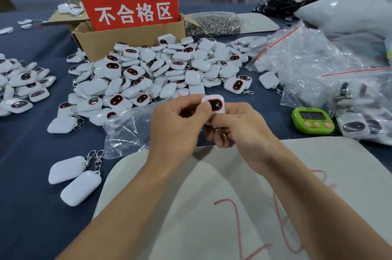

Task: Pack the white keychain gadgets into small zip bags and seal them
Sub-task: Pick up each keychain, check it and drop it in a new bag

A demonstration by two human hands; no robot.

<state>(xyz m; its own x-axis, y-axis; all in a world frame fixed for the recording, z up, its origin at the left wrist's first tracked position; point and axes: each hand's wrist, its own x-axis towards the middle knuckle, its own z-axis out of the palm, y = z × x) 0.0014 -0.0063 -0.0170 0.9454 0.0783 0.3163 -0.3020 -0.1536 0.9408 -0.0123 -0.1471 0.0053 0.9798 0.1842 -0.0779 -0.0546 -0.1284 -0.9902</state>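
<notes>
At the centre of the frame both hands pinch one white gadget [213, 106]: the left hand [176, 128] grips its left edge with thumb and fingers, and the right hand [237, 130] closes around its lower end and metal clip. A clear zip bag [127, 130] lies just left of the hands; the gadget pile [152, 73] sits above.

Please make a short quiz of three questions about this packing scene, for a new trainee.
1. True or false: both hands hold one white gadget above the table.
2. What colour is the timer? A) green B) blue C) yellow
3. Fill in: the red sign stands in a cardboard ____.

Key:
1. True: left hand and right hand grip it together.
2. A
3. box
</notes>
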